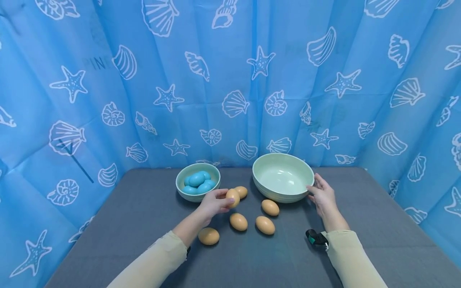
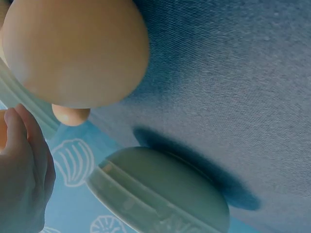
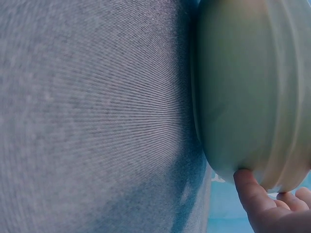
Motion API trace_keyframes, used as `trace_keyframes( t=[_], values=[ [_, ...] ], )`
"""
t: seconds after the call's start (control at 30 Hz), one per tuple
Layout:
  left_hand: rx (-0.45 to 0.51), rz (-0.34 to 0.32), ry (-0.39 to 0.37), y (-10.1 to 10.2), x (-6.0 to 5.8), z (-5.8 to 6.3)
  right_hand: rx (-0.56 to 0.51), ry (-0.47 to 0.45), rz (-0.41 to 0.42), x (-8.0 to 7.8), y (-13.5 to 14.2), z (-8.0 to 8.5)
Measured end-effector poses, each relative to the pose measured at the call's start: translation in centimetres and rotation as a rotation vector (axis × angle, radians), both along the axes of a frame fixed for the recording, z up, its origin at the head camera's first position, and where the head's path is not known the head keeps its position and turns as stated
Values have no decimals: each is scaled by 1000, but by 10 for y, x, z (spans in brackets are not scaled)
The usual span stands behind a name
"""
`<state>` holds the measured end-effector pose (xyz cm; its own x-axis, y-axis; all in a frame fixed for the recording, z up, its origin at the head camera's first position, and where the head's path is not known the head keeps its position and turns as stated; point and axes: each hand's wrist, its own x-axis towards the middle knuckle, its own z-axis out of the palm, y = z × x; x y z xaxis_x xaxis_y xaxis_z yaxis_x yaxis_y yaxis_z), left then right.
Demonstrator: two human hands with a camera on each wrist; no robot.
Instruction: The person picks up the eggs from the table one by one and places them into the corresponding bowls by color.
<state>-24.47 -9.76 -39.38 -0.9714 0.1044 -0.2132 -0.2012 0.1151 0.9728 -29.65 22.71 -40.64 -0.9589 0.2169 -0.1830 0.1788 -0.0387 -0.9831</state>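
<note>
My left hand (image 1: 213,206) pinches a brown egg (image 1: 233,198) between thumb and fingers, raised over the table near the small bowl. In the left wrist view the hand (image 2: 24,170) shows at the left edge. At the right side of a large pale green bowl (image 1: 282,176), my right hand (image 1: 324,196) holds the rim and outer wall; the bowl's inside shows no contents. The right wrist view shows a thumb (image 3: 250,187) against the lower wall of that bowl (image 3: 238,97). Just behind the held egg lies another brown egg (image 1: 243,192).
A smaller green bowl (image 1: 180,188) with several blue eggs (image 1: 196,179) stands back left. Between the arms lie more brown eggs (image 1: 265,225), one (image 1: 209,236) beside the left forearm. A black strap (image 1: 316,237) hangs at the right wrist. Behind the grey table (image 1: 281,264) hangs a blue curtain (image 1: 230,80).
</note>
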Motion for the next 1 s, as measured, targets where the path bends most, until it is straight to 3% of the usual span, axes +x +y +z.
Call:
trace_keyframes(
  t=[0.5,1.0],
  values=[
    [3,-14,-3,28,-12,8,11,-10,-4,1,-1,2],
    [86,-37,82,65,-31,14,9,6,14,0,2,-1]
  ],
)
